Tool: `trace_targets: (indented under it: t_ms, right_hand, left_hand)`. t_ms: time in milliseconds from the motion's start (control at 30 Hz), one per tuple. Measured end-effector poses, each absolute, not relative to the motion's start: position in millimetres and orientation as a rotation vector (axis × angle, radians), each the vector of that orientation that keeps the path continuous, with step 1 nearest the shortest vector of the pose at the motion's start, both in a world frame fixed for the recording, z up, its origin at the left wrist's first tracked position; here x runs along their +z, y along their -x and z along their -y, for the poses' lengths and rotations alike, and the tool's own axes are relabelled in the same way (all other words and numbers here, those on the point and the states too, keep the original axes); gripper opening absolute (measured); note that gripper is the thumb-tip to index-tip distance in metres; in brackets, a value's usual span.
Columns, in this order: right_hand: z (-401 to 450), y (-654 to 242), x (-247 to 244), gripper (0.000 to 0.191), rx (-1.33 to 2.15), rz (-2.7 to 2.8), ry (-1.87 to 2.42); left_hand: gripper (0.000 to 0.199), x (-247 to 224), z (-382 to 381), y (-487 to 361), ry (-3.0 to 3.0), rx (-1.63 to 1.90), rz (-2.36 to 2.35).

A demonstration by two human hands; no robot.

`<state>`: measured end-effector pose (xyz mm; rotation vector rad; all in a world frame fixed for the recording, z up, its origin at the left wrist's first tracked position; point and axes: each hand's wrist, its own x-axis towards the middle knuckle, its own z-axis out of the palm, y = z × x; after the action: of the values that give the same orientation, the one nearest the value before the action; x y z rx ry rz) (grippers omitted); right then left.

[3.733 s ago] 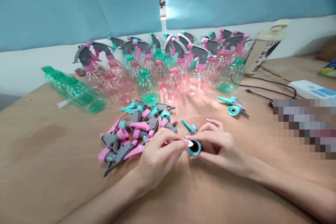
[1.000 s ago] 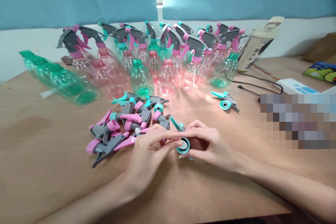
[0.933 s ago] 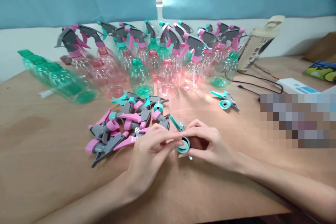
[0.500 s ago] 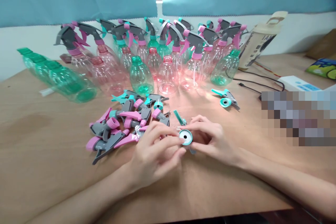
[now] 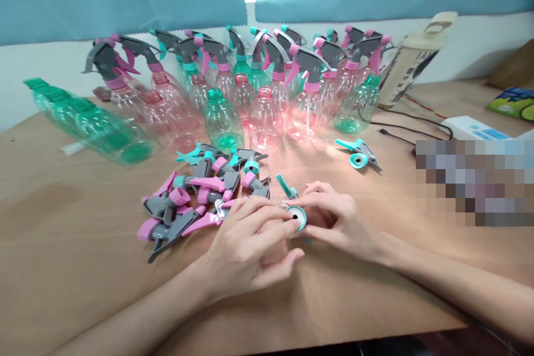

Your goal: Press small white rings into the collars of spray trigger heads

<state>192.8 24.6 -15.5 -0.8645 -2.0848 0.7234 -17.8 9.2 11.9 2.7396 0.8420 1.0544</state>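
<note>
A teal and grey spray head point(image 5: 301, 216) is held by my right hand point(image 5: 340, 221), its round collar turned up and showing a white disc with a dark hole. My left hand point(image 5: 254, 245) reaches over from the left, its fingertips on the disc and its thumb apart below the collar. Beside my left hand lies a pile of pink, teal and grey spray heads point(image 5: 204, 194). Another teal spray head point(image 5: 359, 160) rests alone beyond my right hand.
Pink and green bottles point(image 5: 265, 119), several topped with spray heads, stand across the back. Green bottles point(image 5: 89, 122) lean at the left. A cream tumbler point(image 5: 411, 64), a black cable point(image 5: 411, 118) and a white box point(image 5: 475, 128) are at the right.
My left fingers have moved slightly right, further over the disc, and its thumb has moved down and away from the collar. My right hand keeps its hold.
</note>
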Motion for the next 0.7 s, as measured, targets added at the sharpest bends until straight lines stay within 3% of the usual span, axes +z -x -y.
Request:
trace_targets:
  t_ms: [400, 700]
  right_hand:
    - [-24.5, -193.4, -16.3, 0.029, 0.702, 2.098, 0.878]
    - [-26.2, -191.3, -17.2, 0.029, 0.603, 2.129, 0.808]
  left_hand:
    - [0.022, 16.2, -6.4, 12.1, -2.836, 0.942, -0.886]
    - [0.017, 12.5, -5.0, 11.4, -2.922, 0.991, -1.230]
